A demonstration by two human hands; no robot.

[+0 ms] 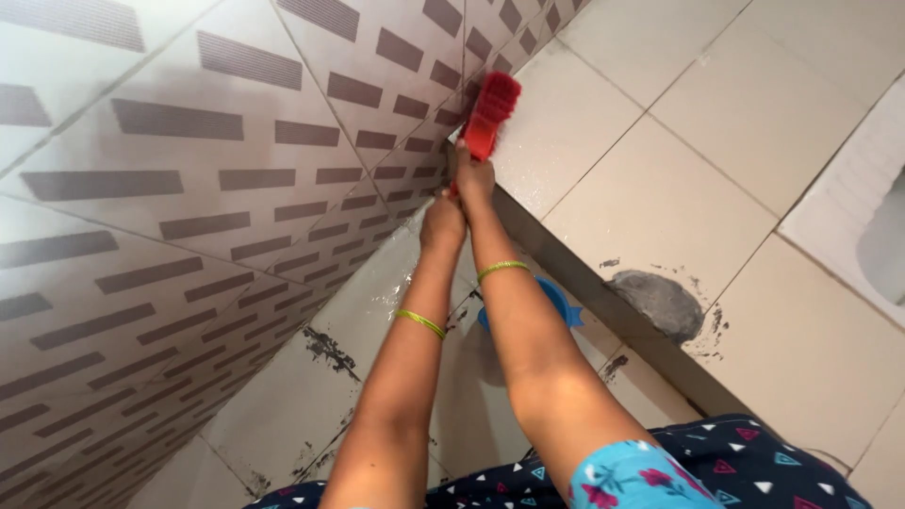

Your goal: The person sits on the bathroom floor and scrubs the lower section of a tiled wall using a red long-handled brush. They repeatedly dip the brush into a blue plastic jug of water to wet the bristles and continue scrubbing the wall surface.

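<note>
— Where are the hands?
— Together, right hand (474, 176) and left hand (443, 221) clamped on the handle of a red scrub brush (490, 113); its bristles sit just beyond them, pressed at the edge of the patterned wall tiles (236, 170).

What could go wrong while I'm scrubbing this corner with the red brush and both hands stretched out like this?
1. The floor tiles near the brush look wet and speckled, so you might slip while leaning forward.
2. Both hands, left hand and right hand, are on the handle, leaving none free to catch yourself.
3. The raised step edge lies just below your arms; a slip could knock them against it.
</note>
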